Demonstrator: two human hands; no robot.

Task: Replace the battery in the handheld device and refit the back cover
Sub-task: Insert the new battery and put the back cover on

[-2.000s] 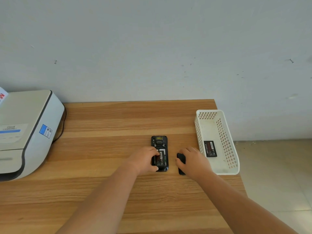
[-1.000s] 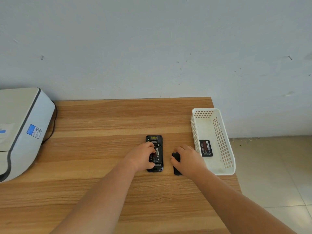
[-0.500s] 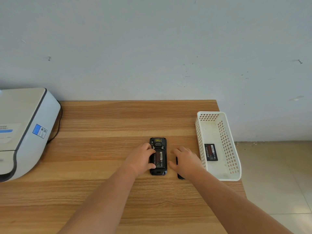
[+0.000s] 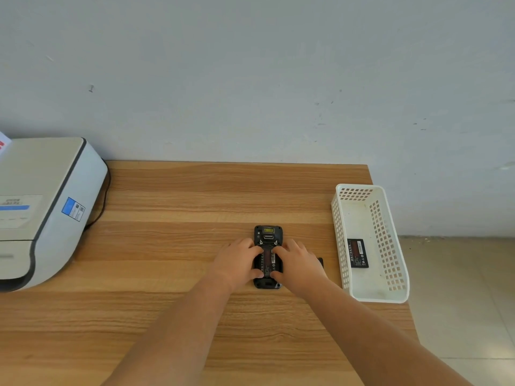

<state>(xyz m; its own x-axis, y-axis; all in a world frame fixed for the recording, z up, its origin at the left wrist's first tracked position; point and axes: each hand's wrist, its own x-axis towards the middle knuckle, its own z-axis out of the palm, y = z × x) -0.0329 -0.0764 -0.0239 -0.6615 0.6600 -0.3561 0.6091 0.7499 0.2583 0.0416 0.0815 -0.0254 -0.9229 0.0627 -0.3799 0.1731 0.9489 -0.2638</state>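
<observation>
The black rectangular handheld device (image 4: 267, 240) lies back-up on the wooden desk (image 4: 172, 246), towards the desk's right edge and roughly midway between its far and near edges. Its back cover is off: a dark battery with a printed label (image 4: 268, 260) sits in the open compartment.

The left hand (image 4: 237, 264) holds the device's left side, forefinger at the upper end of the battery and thumb at the lower end, fingers curled around the casing. The right hand (image 4: 296, 264) mirrors this on the right side, pinching across the same span. Whether the fingertips bear on the battery or only on the casing beside it cannot be told.

A black flat piece (image 4: 320, 261), judged to be the back cover, shows just beyond the right hand, mostly hidden. A second dark battery (image 4: 358, 253) lies in the white perforated plastic basket (image 4: 390, 298) at the desk's right edge. A white and grey printer (image 4: 41, 207) stands at the left edge.

Assessment: the device appears rigid and light, with smooth plastic likely to slide on the wood; hold it by the long sides. The battery is stiff and thin; press or lift at its ends, avoiding the contacts.
</observation>
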